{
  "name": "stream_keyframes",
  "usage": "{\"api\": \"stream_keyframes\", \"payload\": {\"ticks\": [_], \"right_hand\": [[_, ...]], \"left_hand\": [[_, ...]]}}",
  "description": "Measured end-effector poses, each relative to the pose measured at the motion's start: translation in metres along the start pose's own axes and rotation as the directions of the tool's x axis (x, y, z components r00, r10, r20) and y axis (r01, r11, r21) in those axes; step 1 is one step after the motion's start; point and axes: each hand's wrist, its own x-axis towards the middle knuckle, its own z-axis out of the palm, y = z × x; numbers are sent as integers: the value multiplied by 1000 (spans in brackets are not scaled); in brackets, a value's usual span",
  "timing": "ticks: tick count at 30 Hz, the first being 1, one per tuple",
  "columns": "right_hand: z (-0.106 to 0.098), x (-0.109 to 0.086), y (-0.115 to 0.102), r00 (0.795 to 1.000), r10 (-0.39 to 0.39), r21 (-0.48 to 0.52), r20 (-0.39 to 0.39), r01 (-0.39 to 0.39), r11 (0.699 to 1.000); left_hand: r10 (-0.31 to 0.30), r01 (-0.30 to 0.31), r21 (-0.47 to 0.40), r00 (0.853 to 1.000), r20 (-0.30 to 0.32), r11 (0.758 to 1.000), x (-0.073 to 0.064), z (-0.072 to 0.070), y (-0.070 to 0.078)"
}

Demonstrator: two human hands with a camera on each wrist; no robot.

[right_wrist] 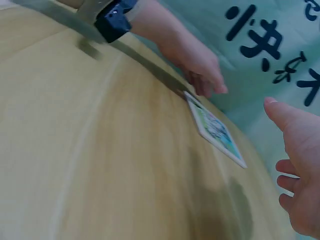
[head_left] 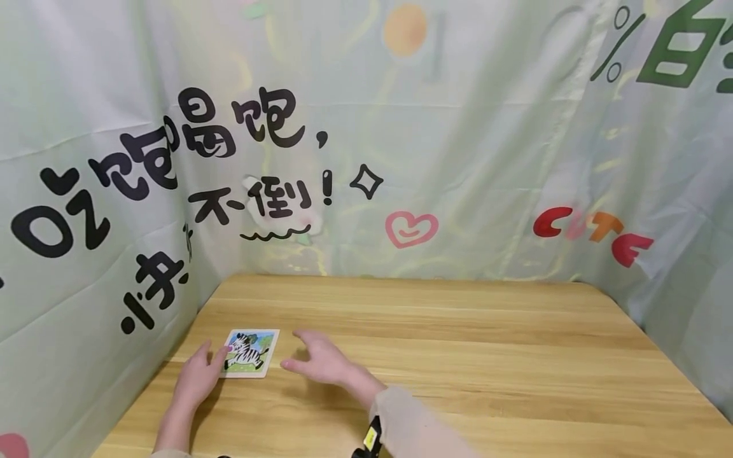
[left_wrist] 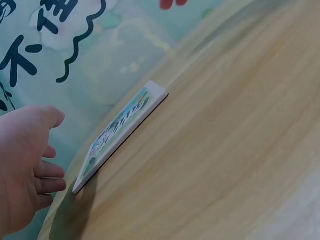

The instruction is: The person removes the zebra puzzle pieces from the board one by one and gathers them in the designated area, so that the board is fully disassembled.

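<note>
A flat, square zebra picture board with a white border lies on the wooden table. In the left wrist view, the board shows a thin pale side edge. My left hand is beside its left edge, the thumb overlapping that edge in the head view; the fingers are loosely extended and grip nothing. To the right of the board, apart from it, my right hand hovers with thumb and index finger spread. Nothing is in that hand. Seen from the right wrist, the board lies between the two hands.
The wooden table stretches far to the right of both hands. A printed fabric curtain with dark lettering and a pink heart encloses its back and sides. A black wrist device with a yellow label sits at the right sleeve.
</note>
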Motion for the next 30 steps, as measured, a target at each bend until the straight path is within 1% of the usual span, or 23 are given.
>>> {"api": "stream_keyframes", "payload": {"ticks": [2, 5, 10, 13, 15, 20, 25, 30], "right_hand": [[8, 3, -4, 1000, -3, -13, 11, 3, 1000], [20, 6, -9, 1000, -13, -46, 11, 14, 999], [38, 5, -10, 998, -62, -177, -6, 60, 982], [44, 3, -10, 997, -71, -234, -9, 67, 970], [47, 2, -10, 998, -70, -265, 3, 68, 962], [50, 0, -13, 997, -63, -345, 54, 78, 935], [53, 1, -17, 996, -45, -360, 73, 68, 930], [55, 1, -19, 996, -43, -377, 84, 72, 923]], "left_hand": [[0, 0, 8, 1000, -3, 1000, 0, 0, 0], [18, -18, 24, 1000, -15, 1000, 1, 2, -1], [49, -47, 40, 998, -28, 998, 1, 7, -3], [63, -62, 44, 997, -36, 997, 1, 10, -3], [69, -68, 44, 997, -37, 997, 1, 11, -2], [62, -61, 36, 998, -24, 997, 1, 14, -1], [58, -57, 30, 998, -17, 998, 0, 15, -1], [56, -56, 29, 998, -15, 998, -3, 16, 0]]}}
